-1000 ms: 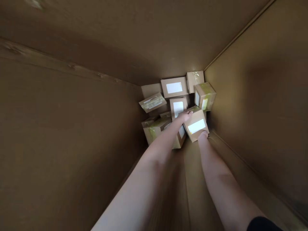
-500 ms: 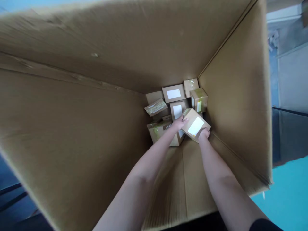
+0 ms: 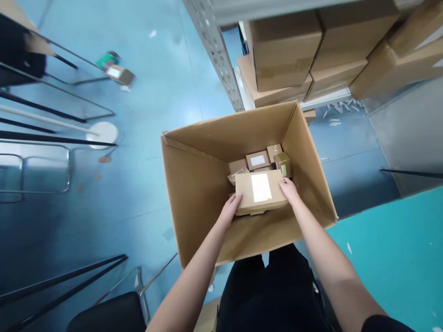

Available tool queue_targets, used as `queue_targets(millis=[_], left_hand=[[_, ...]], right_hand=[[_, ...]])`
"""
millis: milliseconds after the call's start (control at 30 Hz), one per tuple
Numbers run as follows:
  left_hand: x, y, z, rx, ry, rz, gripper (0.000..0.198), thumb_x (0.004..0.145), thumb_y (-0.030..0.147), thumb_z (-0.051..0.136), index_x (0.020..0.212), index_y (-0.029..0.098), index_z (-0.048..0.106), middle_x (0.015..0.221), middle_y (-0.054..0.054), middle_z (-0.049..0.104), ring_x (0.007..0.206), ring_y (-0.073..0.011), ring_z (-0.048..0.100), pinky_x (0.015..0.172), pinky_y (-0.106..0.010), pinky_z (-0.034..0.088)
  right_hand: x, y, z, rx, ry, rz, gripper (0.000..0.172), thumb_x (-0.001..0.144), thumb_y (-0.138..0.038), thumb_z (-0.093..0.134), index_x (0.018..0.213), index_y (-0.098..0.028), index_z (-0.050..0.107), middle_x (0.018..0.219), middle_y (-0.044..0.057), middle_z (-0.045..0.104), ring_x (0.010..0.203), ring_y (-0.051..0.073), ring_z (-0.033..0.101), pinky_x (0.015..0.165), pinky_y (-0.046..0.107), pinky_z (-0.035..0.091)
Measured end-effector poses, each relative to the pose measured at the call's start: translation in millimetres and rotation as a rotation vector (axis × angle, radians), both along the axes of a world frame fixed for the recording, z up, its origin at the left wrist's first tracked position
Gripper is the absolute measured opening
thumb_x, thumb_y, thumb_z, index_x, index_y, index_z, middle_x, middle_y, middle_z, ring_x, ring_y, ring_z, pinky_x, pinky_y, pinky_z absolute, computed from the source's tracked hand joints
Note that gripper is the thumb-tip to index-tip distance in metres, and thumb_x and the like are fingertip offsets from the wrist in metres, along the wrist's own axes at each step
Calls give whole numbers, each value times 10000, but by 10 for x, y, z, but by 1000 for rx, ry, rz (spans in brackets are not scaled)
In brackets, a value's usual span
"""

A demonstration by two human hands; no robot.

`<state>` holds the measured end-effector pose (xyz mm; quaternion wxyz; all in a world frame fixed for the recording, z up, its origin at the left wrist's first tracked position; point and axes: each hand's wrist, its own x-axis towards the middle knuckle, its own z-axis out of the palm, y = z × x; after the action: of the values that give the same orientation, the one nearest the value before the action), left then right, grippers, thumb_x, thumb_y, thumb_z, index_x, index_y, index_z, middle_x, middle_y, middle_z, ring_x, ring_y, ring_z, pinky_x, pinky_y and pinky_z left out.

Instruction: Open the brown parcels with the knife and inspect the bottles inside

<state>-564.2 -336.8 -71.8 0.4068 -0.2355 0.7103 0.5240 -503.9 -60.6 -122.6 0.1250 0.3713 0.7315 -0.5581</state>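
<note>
Between my two hands I hold a small brown cardboard box (image 3: 244,185) with a white label on its top face. My left hand (image 3: 230,210) grips its left end, and my right hand (image 3: 288,189) grips its right end. The held box is above the inside of a large open carton (image 3: 197,203). Down in the carton lie several smaller boxes, among them a labelled box (image 3: 258,159), a taped box (image 3: 284,162) by the right wall and a flat taped packet (image 3: 236,174). The held box hides part of that pile.
Metal shelving (image 3: 218,50) with stacked cartons (image 3: 287,50) stands beyond the carton. To the right is a teal surface (image 3: 391,249). A black chair (image 3: 109,316) stands at lower left, and table and chair legs fill the left side. A small box (image 3: 121,75) lies on the blue floor.
The held box has come up from the pile, turned level and moved left. My view has risen out of the carton, so its rim and the room around now show.
</note>
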Motion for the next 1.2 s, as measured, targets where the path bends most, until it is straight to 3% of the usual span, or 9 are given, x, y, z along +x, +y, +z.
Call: queue_targets(millis=[100,233,367,533,667,867,1033,1200], left_hand=[[140,-114,412,75,20,80,520,904,565,612,1284,215,675,1315,-111,698,1178,-296,670,828,-352,607],[359,-256,788,181,51,86,491,915,566,600,1254,221,687,1303,-112,701,1205,-297,658,859,-373,615],[562,-382,1113,268,61,25,511,900,556,637,1295,234,667,1358,-111,670,1231,-301,644,904,-397,606],[776,-440,1532,404,63,-95,540,856,517,714,1332,268,655,1369,-81,670,1227,-290,654,991,-405,568],[973,-338,1738,456,84,-244,570,815,570,741,1298,273,685,1380,-81,663,1244,-294,646,1052,-418,528],[1373,124,1820,469,117,-499,628,731,601,797,1247,252,719,1283,-92,720,1230,-308,648,1033,-422,525],[1885,805,1764,534,11,-579,684,686,555,845,1266,221,700,1304,-119,704,1188,-325,665,964,-433,556],[2491,1652,1623,560,-91,-557,572,691,477,863,1175,209,718,1333,-138,683,1207,-321,655,997,-457,543]], right_hand=[[60,-61,557,-56,62,-46,394,850,-370,524,1175,-250,712,1192,49,752,1064,263,685,926,374,534],[303,-186,1163,-36,213,-73,423,880,-400,531,1241,-261,703,1229,45,739,1110,267,671,970,384,523],[662,-303,1605,59,307,-104,474,899,-445,543,1314,-257,675,1250,54,728,1170,277,645,1026,397,499],[1252,-415,1993,150,356,-207,523,910,-488,552,1373,-262,642,1322,58,694,1257,296,601,1092,432,461],[1809,-438,2151,176,374,-337,538,897,-519,571,1375,-283,642,1398,53,650,1302,311,578,1122,477,440],[2712,-177,2147,226,374,-529,585,852,-600,613,1326,-263,681,1446,78,614,1355,321,542,1176,516,378],[3432,385,2063,244,375,-614,600,802,-591,667,1288,-242,708,1410,100,641,1339,338,561,1183,551,361],[3933,1241,2007,343,354,-631,428,792,-433,697,1174,-252,765,1348,88,686,1311,332,591,1168,554,379]])
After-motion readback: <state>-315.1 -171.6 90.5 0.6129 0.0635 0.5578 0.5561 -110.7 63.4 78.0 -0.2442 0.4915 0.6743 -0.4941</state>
